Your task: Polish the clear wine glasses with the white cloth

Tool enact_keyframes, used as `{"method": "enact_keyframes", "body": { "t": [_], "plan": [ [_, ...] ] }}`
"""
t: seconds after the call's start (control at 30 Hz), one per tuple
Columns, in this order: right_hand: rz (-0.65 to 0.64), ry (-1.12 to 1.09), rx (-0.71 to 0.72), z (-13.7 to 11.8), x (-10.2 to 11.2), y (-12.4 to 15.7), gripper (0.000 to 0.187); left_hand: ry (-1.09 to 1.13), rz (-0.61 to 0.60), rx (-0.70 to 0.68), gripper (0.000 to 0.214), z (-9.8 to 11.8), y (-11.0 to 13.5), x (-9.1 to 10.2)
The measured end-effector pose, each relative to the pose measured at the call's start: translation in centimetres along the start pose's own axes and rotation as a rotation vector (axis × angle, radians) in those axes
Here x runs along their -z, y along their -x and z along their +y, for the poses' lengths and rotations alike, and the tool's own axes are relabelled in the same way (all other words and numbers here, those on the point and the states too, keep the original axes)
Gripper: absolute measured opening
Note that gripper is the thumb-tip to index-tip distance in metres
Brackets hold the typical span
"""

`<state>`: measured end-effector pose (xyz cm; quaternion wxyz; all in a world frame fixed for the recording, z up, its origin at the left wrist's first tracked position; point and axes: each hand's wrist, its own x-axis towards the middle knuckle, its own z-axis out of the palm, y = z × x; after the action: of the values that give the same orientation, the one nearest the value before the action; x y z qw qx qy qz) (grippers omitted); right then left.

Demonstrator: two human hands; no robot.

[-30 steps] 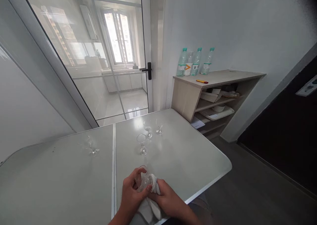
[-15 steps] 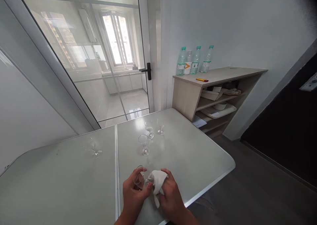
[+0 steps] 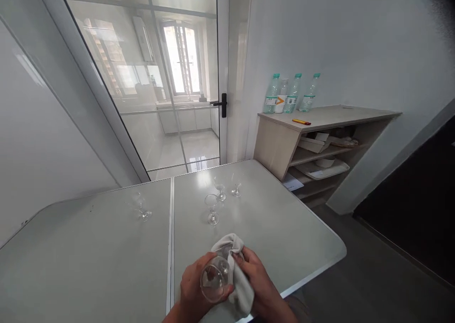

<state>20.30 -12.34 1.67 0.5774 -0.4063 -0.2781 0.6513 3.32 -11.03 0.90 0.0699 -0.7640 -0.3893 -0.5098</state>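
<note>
My left hand [image 3: 194, 283] is closed around the bowl of a clear stemmed glass [image 3: 213, 280], whose open rim tilts up toward me. Pressed against the far side of the glass is a white cloth [image 3: 242, 285], gripped by my right hand [image 3: 254, 271]. The cloth drapes over the glass's foot end, so the stem and base are mostly hidden. Beyond my hands a stemmed glass [image 3: 212, 214] stands upright on the table, with another glass [image 3: 221, 192] and a third glass [image 3: 236, 189] behind it. Farther left stands one more clear glass [image 3: 144, 213].
The pale table [image 3: 284, 237] has a metal seam [image 3: 171, 228] running through it. At the back right, a wooden shelf unit [image 3: 277, 140] carries several plastic bottles [image 3: 291, 95] and a red-yellow box cutter [image 3: 301, 121]. Behind the table is a glazed door with a black handle [image 3: 223, 105].
The glass has turned so its rim now faces me. The cloth has spread and shifted around its far end. My view has swung slightly left.
</note>
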Motion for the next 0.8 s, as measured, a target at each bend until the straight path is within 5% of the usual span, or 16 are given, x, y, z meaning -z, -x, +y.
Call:
{"method": "enact_keyframes", "body": {
  "t": [0.3, 0.47, 0.8],
  "plan": [
    [0.089, 0.240, -0.046, 1.9, 1.5, -1.2, 0.045, 0.270, -0.103, -0.291, 0.043, 0.8, -0.6, -0.4],
    [0.174, 0.181, 0.029, 2.1, 1.2, -1.3, 0.036, 0.251, -0.128, -0.254, 0.047, 0.1, 0.2, -0.4],
    [0.162, 0.089, -0.045, 1.6, 0.5, -0.6, 0.043, 0.217, -0.152, -0.252, 0.046, 0.1, 0.9, -0.7]
  ]
}}
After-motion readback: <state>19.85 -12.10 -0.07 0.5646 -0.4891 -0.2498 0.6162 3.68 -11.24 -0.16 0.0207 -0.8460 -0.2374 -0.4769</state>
